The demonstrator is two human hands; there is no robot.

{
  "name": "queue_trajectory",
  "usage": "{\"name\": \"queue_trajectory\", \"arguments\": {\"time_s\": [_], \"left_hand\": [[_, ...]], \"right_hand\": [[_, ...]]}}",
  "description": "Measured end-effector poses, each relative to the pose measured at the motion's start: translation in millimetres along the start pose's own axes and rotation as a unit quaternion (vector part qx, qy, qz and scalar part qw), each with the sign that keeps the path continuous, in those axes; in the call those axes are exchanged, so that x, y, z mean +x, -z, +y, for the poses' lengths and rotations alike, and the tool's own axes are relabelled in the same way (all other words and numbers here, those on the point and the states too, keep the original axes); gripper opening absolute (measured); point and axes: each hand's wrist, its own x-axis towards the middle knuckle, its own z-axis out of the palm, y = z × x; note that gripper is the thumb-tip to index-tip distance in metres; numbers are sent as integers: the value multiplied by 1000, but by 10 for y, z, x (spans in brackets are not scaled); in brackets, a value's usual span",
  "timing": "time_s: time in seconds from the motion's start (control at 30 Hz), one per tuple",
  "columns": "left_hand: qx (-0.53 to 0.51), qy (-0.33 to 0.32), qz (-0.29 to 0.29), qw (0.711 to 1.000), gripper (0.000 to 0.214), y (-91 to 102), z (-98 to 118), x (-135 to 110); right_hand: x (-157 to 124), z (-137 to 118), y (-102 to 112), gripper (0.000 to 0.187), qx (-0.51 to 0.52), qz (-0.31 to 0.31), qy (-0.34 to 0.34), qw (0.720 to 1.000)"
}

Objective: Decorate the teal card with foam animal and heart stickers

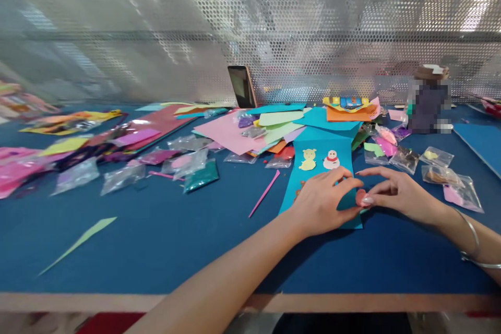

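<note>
Both hands meet over the lower right part of a bright blue paper card (323, 146). My right hand (405, 195) pinches a small rounded coral-pink paper piece (360, 197) between thumb and fingers. My left hand (324, 198) reaches over the card, its thumb and fingertips curved around the left side of that same piece. On the card above the hands are a pale yellow bear cutout (308, 159) and a white snowman cutout (332, 159) with red details. A brown cutout (299, 190) shows only partly, the rest hidden by my left hand.
A pink paper strip (264, 193) and a pale green paper sliver (80, 244) lie on the blue table (164, 250). Clear packets (201, 176) and coloured paper sheets (227, 133) spread behind. A phone (241, 86) leans against the perforated metal screen (156, 36). More packets (464, 193) lie right.
</note>
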Motion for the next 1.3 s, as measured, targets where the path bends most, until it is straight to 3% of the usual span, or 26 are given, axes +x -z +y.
{"name": "queue_trajectory", "arguments": {"time_s": [0.1, 0.17, 0.33, 0.5, 0.73, 1.13, 1.3], "left_hand": [[11, -4, -15, 1000, 21, 11, 6, 5], [35, 10, -9, 999, 20, 40, -13, 21], [106, 150, 19, 983, 19, 124, -171, 55], [134, 185, -36, 973, 25, 123, -285, 20], [132, 162, -96, 973, 38, 195, -267, 7], [77, 89, -139, 983, 15, 209, -328, -5], [81, 78, -136, 984, 20, 212, -316, 1]], "right_hand": [[0, 8, -7, 60, -1, -9, -2, 1000], [9, 25, 3, 57, -2, 18, 17, 1000], [50, 68, 105, 44, -84, 130, 85, 984], [48, 47, 167, 30, -212, 160, 118, 957], [36, 56, 119, 25, -309, 108, 117, 938], [-11, 97, 47, 21, -404, 98, 200, 887], [-10, 118, 4, 20, -406, 80, 220, 883]]}}
